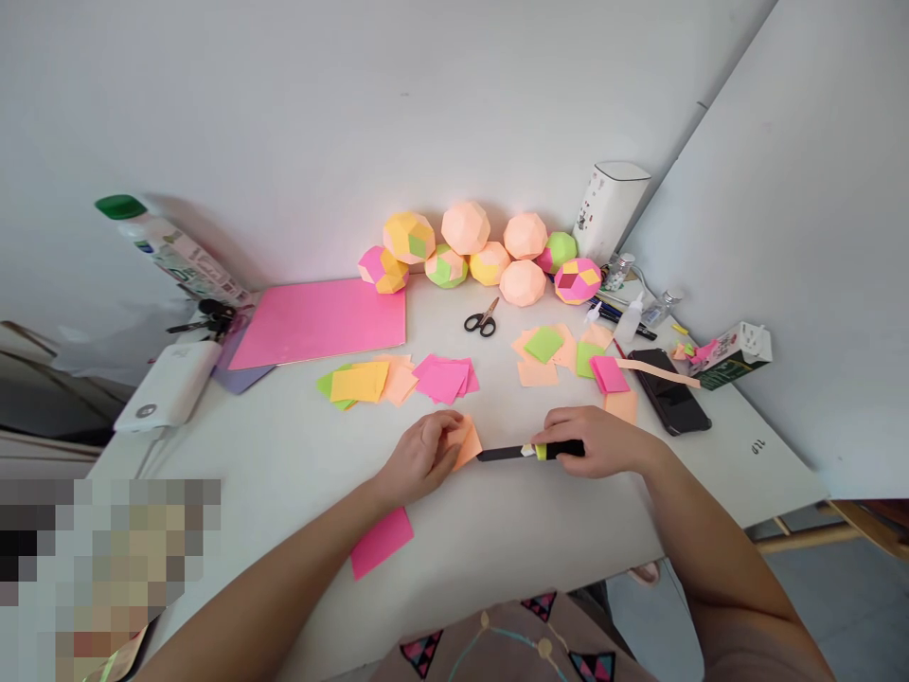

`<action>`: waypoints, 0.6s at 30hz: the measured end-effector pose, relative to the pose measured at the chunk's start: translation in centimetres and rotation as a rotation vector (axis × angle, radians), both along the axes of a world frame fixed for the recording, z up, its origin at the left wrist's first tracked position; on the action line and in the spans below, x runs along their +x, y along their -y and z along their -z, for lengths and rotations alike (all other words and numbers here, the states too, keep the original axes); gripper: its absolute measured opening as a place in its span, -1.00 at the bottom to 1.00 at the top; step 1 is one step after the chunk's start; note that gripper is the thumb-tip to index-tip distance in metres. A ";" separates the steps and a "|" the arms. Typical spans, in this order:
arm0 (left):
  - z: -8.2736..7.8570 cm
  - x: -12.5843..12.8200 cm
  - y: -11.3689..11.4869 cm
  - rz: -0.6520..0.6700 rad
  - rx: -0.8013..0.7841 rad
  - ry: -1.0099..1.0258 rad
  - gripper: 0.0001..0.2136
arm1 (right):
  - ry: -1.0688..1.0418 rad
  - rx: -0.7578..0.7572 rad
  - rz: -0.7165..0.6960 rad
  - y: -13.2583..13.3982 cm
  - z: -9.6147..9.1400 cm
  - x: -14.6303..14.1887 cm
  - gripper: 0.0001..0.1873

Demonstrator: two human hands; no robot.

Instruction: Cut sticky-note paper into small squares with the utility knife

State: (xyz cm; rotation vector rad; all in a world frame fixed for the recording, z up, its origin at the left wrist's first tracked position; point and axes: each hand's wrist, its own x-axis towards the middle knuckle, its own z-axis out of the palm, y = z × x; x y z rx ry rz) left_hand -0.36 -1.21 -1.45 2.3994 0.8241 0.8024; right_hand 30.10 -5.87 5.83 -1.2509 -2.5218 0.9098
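My left hand is closed on an orange paper square, whose right part sticks out past the fingers. In my right hand is a utility knife with a black and yellow handle and a long dark blade. The blade points left, and its tip is at the paper's right edge. Below my left wrist a pink paper square lies on the white table. Beyond my hands are a pile of yellow paper squares, a pile of pink squares and several green and peach squares.
Small black scissors lie mid-table. Several faceted paper balls line the back wall beside a white container. A pink board and a white device are left; a phone, glue bottle and small carton are right.
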 end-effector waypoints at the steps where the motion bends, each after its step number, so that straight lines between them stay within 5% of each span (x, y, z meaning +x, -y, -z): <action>1: 0.0 0.0 0.0 -0.005 -0.012 0.025 -0.87 | -0.002 0.000 -0.001 0.0 0.0 0.0 -0.48; 9: -1.1 0.1 -0.2 0.109 0.132 -0.105 -0.88 | 0.003 -0.003 0.004 0.0 -0.2 -0.1 -0.49; 11: -1.1 0.0 -0.1 0.118 0.114 -0.099 -0.96 | 0.003 -0.001 0.001 0.0 -0.2 -0.1 -0.49; 18: -0.8 -0.2 -0.3 0.072 0.046 -0.137 -0.79 | 0.004 -0.002 0.002 0.1 -0.1 -0.1 -0.49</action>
